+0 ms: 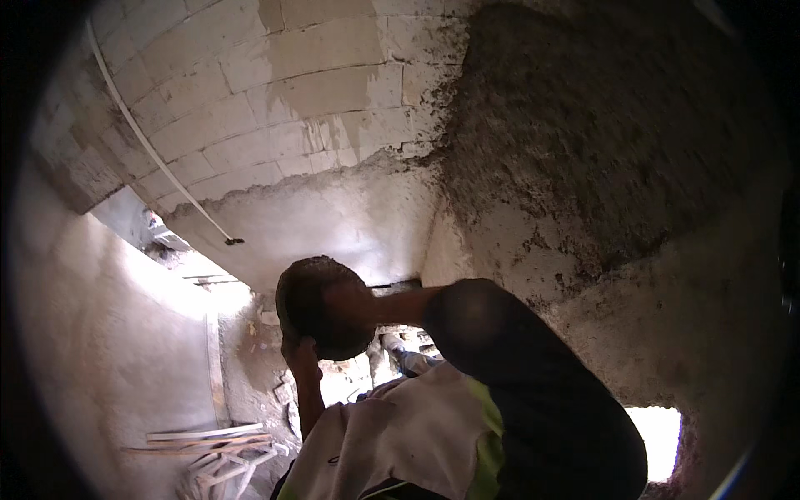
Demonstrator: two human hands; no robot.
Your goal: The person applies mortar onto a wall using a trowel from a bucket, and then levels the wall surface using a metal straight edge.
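A round, dark bowl or shallow pan [286, 302] is held up in front of my body, tilted so that its inside faces me. My left hand [302, 357] is closed on its lower left rim. From the right, my dark-sleeved right arm reaches across, and my right hand [350, 302] is inside or over the bowl. The fingers of that hand are lost in shadow, so whether they hold anything does not show. What lies in the bowl is too dark to make out.
Ahead stands a pale block wall [333, 92] with dark, rough, wet-looking plaster [583, 125] at the right. A white cable [150, 146] hangs down the wall. Wooden pieces [208, 446] lie at lower left. Bright openings show at left and at lower right [654, 442].
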